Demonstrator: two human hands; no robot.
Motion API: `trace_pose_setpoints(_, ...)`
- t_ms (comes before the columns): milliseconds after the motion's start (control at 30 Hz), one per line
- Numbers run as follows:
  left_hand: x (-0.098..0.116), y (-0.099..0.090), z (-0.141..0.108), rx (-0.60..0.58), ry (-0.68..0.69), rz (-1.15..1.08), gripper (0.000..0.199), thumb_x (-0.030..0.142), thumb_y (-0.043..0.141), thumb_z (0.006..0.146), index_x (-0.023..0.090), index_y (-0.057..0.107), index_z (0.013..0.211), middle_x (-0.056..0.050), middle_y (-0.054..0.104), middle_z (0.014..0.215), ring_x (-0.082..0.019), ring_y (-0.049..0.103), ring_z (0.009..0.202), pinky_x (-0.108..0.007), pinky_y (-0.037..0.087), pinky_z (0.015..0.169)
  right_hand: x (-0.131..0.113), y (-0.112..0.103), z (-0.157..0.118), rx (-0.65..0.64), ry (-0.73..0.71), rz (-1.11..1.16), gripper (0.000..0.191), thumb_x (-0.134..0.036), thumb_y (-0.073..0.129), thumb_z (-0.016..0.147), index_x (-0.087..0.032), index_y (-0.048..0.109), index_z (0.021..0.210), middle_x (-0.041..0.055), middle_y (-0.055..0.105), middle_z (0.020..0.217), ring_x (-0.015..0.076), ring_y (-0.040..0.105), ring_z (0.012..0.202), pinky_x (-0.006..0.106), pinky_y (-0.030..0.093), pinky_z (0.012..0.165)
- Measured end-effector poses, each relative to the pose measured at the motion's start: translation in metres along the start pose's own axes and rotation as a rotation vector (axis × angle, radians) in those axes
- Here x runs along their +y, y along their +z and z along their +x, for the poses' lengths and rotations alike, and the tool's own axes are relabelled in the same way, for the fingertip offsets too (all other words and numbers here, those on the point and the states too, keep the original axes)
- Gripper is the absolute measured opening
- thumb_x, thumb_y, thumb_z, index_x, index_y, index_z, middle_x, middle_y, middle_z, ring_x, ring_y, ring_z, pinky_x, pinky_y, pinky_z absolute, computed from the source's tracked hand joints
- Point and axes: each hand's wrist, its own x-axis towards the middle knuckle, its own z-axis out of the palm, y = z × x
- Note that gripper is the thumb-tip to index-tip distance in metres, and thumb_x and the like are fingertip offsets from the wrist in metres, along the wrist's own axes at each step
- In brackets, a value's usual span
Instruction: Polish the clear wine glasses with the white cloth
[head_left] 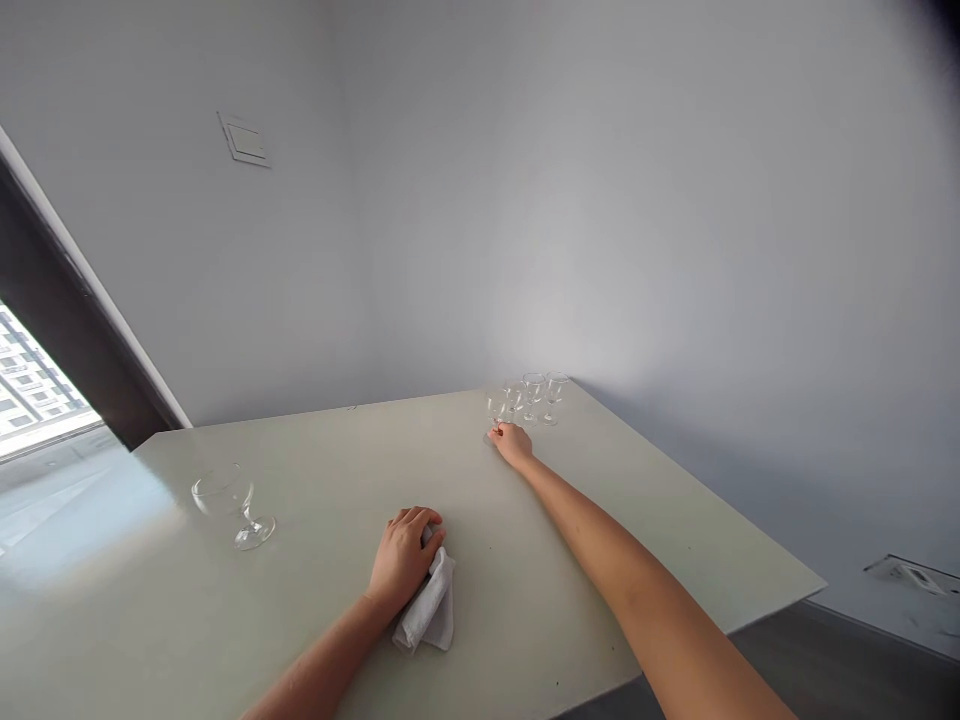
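My left hand point(406, 552) rests on the table with its fingers wrapped round a light grey cloth point(427, 610), whose folded end sticks out toward me. Farther off, my right hand point(513, 443) is stretched across the table, its fingers pinching the stem of a small clear glass point(496, 408). Right behind that glass stand several more stemmed glasses, among them one point(533, 390) in the middle and one point(555, 390) at the right end. A larger stemmed glass point(253, 531) stands upright by itself on the left.
The pale glossy table point(337, 470) meets the wall at the back, and its right edge runs diagonally toward me. A wall switch point(246, 140) is at the upper left, a socket plate point(915, 577) at the lower right. A dark-framed window is on the far left.
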Motion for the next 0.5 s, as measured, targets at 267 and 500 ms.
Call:
trace_pose_setpoints(267, 0.001, 0.0, -0.001, -0.002, 0.009, 0.003, 0.018, 0.03, 0.043, 0.079, 0.024, 0.058, 0.085, -0.002, 0.061, 0.091, -0.02, 0.051, 0.093, -0.035, 0.037, 0.079, 0.005, 0.002, 0.012, -0.001, -0.039, 0.019, 0.024, -0.032, 0.045, 0.076, -0.019, 0.044, 0.057, -0.0034, 0.053, 0.06, 0.0088, 0.042, 0.051, 0.021, 0.021, 0.048)
trace_pose_setpoints(500, 0.003, -0.001, -0.001, 0.003, 0.002, 0.0, 0.016, 0.029, 0.044, 0.079, 0.024, 0.058, 0.084, -0.002, 0.061, 0.09, -0.02, 0.052, 0.091, -0.034, 0.037, 0.078, 0.008, 0.005, 0.02, 0.001, -0.071, 0.087, 0.024, -0.033, 0.047, 0.073, -0.019, 0.041, 0.055, -0.0041, 0.052, 0.057, 0.0087, 0.041, 0.05, 0.021, 0.021, 0.047)
